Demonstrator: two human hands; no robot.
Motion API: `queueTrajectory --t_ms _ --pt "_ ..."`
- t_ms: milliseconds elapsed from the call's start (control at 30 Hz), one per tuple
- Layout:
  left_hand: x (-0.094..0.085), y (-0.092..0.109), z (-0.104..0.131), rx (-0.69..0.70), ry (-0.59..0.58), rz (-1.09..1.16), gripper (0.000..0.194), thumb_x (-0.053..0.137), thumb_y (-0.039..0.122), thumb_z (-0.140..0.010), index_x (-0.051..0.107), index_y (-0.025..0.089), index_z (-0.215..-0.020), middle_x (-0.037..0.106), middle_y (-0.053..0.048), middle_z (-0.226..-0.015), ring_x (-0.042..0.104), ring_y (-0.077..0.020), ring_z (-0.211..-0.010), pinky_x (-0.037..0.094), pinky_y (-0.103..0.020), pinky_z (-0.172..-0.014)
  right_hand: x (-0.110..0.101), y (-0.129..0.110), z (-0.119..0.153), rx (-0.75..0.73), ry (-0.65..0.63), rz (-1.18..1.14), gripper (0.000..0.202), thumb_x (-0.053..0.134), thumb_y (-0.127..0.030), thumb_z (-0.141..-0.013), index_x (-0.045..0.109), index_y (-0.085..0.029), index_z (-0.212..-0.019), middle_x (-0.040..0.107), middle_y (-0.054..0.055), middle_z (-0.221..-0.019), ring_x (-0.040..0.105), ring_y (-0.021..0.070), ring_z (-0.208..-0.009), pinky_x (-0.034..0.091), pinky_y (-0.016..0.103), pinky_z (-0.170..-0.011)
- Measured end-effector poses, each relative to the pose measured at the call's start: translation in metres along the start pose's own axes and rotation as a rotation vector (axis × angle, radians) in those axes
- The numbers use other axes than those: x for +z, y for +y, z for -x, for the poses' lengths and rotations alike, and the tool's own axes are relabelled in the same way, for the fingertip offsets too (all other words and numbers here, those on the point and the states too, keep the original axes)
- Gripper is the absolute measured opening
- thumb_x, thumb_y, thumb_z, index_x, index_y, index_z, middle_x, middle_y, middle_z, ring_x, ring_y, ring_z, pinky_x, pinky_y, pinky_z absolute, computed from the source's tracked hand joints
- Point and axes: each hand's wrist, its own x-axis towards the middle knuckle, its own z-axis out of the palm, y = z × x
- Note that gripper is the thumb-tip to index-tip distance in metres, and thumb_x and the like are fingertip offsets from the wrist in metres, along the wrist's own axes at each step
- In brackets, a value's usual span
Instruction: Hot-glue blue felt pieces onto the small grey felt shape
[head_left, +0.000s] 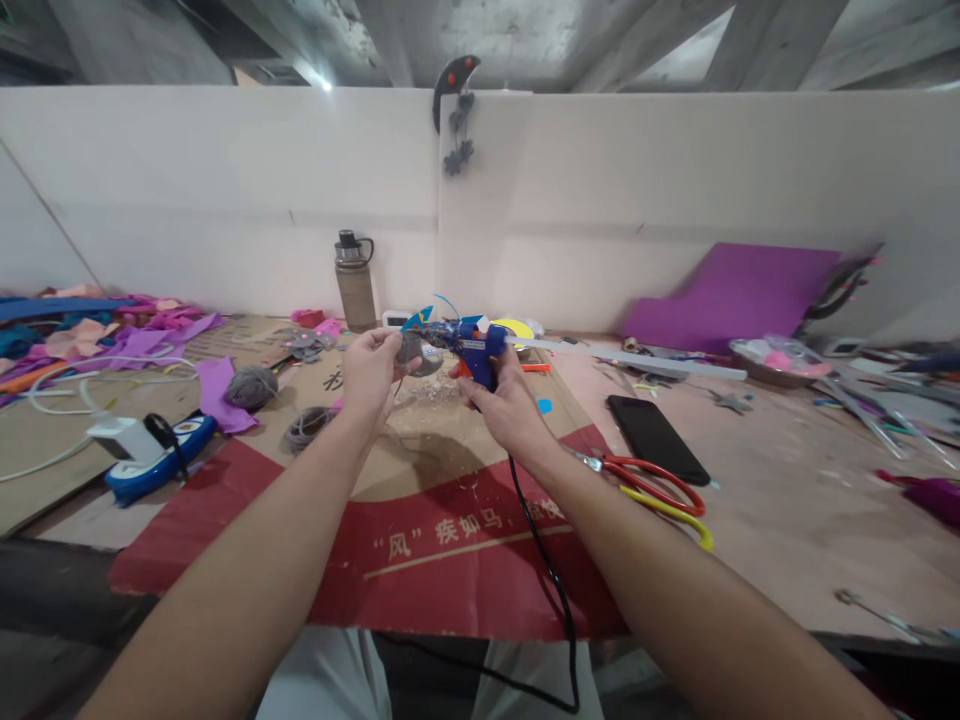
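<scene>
- From the glue gun (480,355), open desk (795,505) lies at four o'clock, beyond the phone (658,440) and scissors (664,490) blocking that line.
- Black cord (573,640) crosses six o'clock.
- Bottle (355,290) stands at ten.

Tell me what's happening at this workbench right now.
A person works at a cluttered craft table. Their right hand grips a blue glue gun with a long stick out its back. Their left hand holds a small grey piece close to the nozzle. Grey yarn lies to the left; red-and-yellow-handled scissors and a black phone lie to the right.
</scene>
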Motion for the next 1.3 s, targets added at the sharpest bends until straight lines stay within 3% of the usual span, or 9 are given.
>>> queueTrajectory --t_ms 300,633,1300 --pt "0.003 0.0009 0.0058 0.026 -0.011 -0.023 0.019 0.072 0.025 -0.064 0.062 0.015 -0.076 0.06 0.002 -0.065 0.058 -0.0094 -0.06 0.057 -0.025 -0.06 0.0006 0.0002 0.0014 0.008 0.011 0.025 0.032 0.061 -0.024 -0.08 0.048 -0.026 -0.109 0.063 0.0 -0.09 0.054 0.0136 -0.064 0.048 0.031 -0.063" --pt "0.0054 0.0023 0.0073 0.032 -0.011 -0.021 0.016 0.07 0.023 -0.066 0.06 0.015 -0.076 0.063 0.002 -0.066 0.061 -0.0104 -0.059 0.055 -0.024 -0.057 -0.0004 0.0066 0.0013 -0.01 0.027 0.065 0.05 0.063 -0.024 -0.08 0.045 -0.028 -0.127 0.064 0.0 -0.09 0.055 0.0149 -0.066 0.048 0.03 -0.062" --pt "0.0046 0.0038 0.0083 0.034 -0.013 -0.022 0.009 0.069 0.02 -0.071 0.062 0.016 -0.074 0.061 0.001 -0.067 0.06 -0.0103 -0.061 0.057 -0.025 -0.062 -0.002 0.0076 -0.0004 0.015 0.05 -0.004 0.051 0.067 -0.026 -0.078 0.05 -0.029 -0.125 0.065 0.003 -0.097 0.059 0.0188 -0.081 0.053 0.034 -0.071"
